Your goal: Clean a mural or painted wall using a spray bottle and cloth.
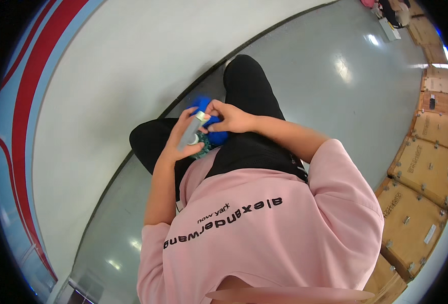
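My left hand (172,144) is wrapped around a slim, grey, tube-like item (190,134) with a pale end; its exact kind I cannot make out. The fingers of my right hand (232,118) are bent and close together at the pale end, where a small piece, if there is one, is hidden. A bright blue item (218,137) lies behind and below the fingers, and more blue shows blurred above them. Under the tube, a dark green patterned thing (203,148) rests by my lap.
I sit with black-clad legs (252,83) bent on a shiny grey floor (330,91). A white wall (117,66) runs close on the left. Wooden crates (411,223) line the right side. A person (394,12) is at the far right, by a white box (389,29).
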{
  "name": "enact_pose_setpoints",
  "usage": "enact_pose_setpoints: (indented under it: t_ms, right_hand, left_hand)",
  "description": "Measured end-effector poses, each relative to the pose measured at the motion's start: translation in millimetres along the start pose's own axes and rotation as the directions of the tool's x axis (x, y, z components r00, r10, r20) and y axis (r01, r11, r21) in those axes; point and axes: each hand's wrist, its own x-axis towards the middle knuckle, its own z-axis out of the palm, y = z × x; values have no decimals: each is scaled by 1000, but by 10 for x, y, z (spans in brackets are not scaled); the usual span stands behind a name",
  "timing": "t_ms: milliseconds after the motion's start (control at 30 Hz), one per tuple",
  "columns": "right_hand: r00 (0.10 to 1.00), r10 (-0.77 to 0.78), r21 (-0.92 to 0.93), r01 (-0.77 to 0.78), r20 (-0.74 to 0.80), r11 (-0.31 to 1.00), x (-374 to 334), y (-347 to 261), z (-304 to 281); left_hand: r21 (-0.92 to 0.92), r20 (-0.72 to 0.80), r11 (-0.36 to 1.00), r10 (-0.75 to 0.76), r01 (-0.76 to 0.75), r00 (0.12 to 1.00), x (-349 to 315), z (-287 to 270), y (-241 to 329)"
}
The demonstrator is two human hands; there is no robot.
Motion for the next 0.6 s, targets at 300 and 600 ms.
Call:
enact_pose_setpoints:
  t_ms: [300,600]
  right_hand:
    - [961,256,-125,-267,-100,955,-1627,-55,-77]
    - [982,172,-162,-182,-72,970,-1623,-120,-73]
  left_hand:
    - [87,-136,993,97,-86,986,-187,-93,-111]
    - [178,-56,965,204,-191,977,-59,24,-153]
